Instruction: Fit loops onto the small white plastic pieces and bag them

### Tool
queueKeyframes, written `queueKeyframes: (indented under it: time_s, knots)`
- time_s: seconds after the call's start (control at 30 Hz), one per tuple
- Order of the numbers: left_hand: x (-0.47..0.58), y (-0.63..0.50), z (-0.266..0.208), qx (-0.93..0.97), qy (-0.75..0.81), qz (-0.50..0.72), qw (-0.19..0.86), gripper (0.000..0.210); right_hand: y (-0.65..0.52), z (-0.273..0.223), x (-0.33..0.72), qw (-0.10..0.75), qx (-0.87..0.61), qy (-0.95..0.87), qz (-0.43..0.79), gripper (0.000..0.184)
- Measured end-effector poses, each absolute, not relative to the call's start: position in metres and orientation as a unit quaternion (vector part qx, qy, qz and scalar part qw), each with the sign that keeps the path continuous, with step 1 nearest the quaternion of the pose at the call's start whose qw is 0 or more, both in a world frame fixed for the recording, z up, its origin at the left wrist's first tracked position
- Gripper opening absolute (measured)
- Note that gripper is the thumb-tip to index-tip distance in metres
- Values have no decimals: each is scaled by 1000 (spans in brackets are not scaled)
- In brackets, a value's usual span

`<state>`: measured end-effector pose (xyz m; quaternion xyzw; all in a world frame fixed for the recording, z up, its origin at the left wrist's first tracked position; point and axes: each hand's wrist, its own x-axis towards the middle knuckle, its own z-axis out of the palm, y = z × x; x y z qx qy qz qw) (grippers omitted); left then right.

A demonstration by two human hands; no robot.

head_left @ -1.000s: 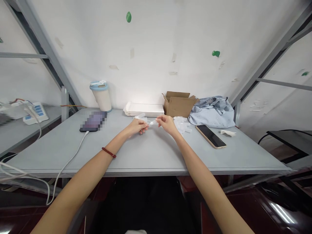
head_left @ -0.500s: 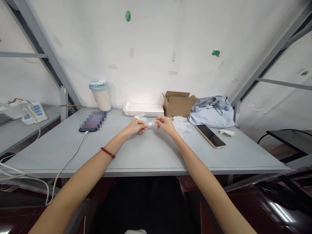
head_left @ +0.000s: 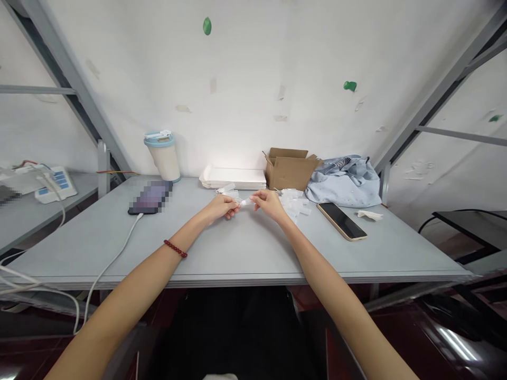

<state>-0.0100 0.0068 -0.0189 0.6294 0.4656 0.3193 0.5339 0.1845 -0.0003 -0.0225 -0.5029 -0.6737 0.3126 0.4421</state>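
Observation:
Above the middle of the table, my left hand [head_left: 222, 207] and my right hand [head_left: 266, 201] face each other, both pinched closed. Between them is a small whitish translucent piece [head_left: 245, 201], its right end in the fingers of my right hand. My left fingertips meet its left end, where a thin strand seems to show; the exact grip is too small to make out. Similar translucent pieces [head_left: 295, 203] lie in a pile just right of my right hand. A few more translucent pieces [head_left: 227, 190] lie behind my left hand.
Along the wall stand a cup [head_left: 163, 158], a stack of white trays [head_left: 233, 178], an open cardboard box [head_left: 291, 171] and a bundled light-blue cloth [head_left: 344, 182]. A phone [head_left: 343, 221] and crumpled tissue [head_left: 370, 215] lie right. Another phone [head_left: 149, 199], with a white cable [head_left: 114, 258], lies left.
My left hand has shifted very slightly at the left end of the small piece. Otherwise both hands and the things on the table stay in place.

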Motion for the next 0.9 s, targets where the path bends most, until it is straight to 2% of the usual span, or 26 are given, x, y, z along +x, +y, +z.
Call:
queueKeyframes:
  time_s: [0.47, 0.9]
  knots:
    - [-10, 6, -18, 626, 460, 316, 544, 20, 0, -23, 187, 441, -482, -691, 310, 23]
    - [-8, 2, -15, 614, 473, 309, 552, 22, -2, -22, 186, 440, -489, -683, 317, 18]
